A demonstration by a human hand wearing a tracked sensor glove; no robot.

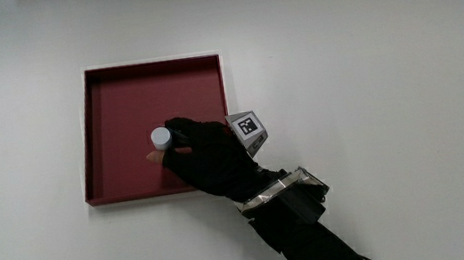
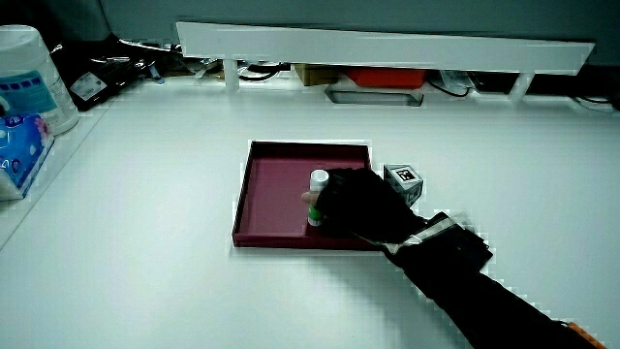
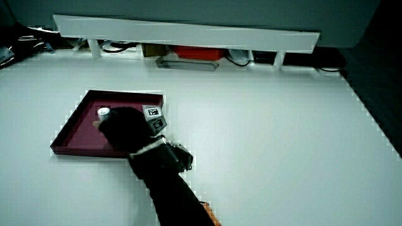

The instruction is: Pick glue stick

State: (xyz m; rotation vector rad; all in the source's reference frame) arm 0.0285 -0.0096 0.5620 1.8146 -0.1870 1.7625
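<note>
A glue stick (image 1: 161, 138) with a white cap stands upright in the dark red tray (image 1: 110, 92). The hand (image 1: 206, 153) reaches into the tray from the person's side, and its fingers are curled around the stick's body. In both side views the white cap (image 2: 318, 178) (image 3: 103, 113) shows above the glove while the stick's lower part is hidden by the fingers (image 2: 334, 199). The patterned cube (image 1: 248, 130) sits on the back of the hand, over the tray's rim. The stick appears to rest on the tray floor.
A low white partition (image 2: 387, 47) runs along the table's edge farthest from the person, with cables and boxes under it. A white container with a blue label (image 2: 29, 82) and a tissue pack (image 2: 17, 145) stand at the table's corner.
</note>
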